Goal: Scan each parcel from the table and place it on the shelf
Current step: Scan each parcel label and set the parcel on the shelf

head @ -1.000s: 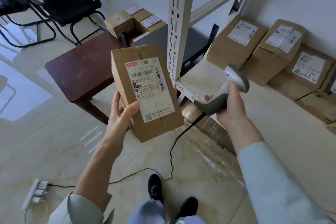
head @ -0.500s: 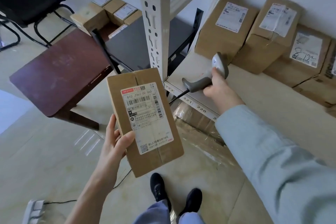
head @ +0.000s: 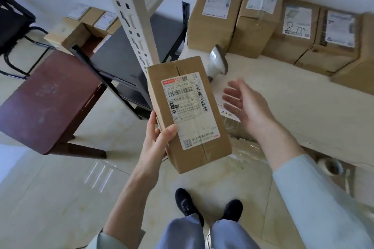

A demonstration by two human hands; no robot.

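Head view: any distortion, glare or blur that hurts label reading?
Head view: wide-angle bending bows the shelf upright and shelf; window glare streaks the floor; the held parcel label is sharp, the back-row boxes labels soft.

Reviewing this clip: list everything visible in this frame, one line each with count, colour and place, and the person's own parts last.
parcel: 1, brown with white label, held in front of the shelf
shelf: 1, cream board on a white slotted post, right
shelf boxes: at least 5, brown with white labels, in a row at the back of the shelf
scanner: 1, grey, lying on the shelf beside the boxes
table: 1, dark red, left
far boxes: several, brown, beyond the table
chair: 1, black, far left
tape roll: 1, clear, under the shelf
shoes: 2, black, on the floor
left hand: holds the parcel's lower left edge
right hand: empty, fingers spread, over the shelf edge
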